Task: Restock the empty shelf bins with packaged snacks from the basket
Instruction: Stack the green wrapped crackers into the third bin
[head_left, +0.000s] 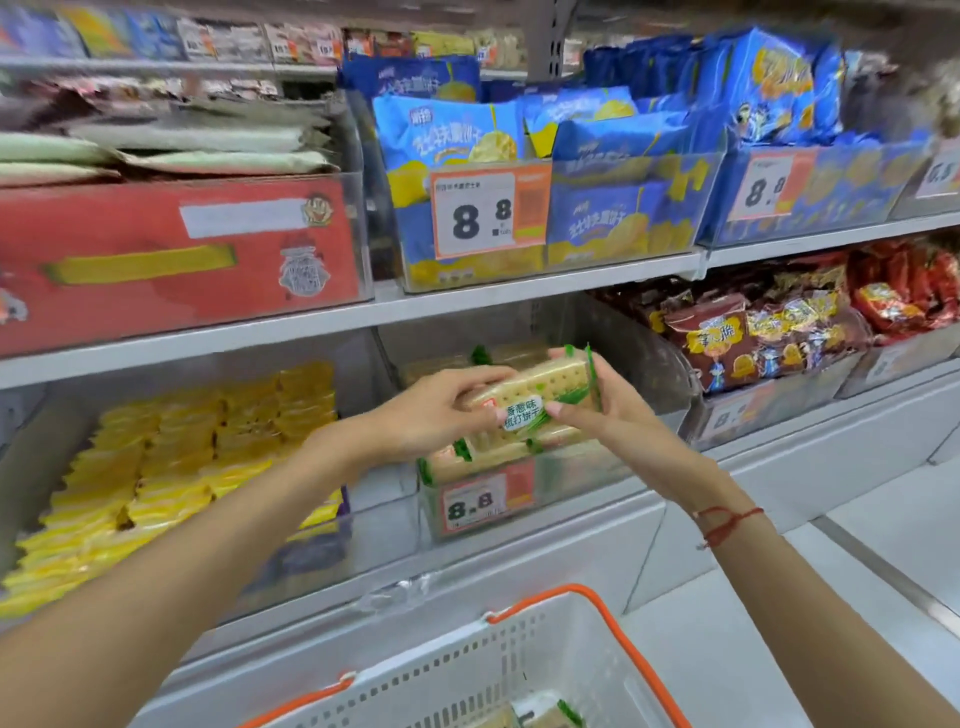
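White metal store shelving (519, 291) (tiered, price-tagged) above a pale chest-freezer lid (883, 519), evenly lit.

I see open room above the crackers in the clear bin (540, 499); the shelf edge (363, 317) overhead caps it, and the yellow packs (208, 447) crowd the left.

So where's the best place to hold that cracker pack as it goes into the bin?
By its two short ends, one hand from each side, as now: the left hand grips the left end of the cracker pack and the right hand the right. It is a long flat block lying level, so end grips probably keep it steady over the clear bin.
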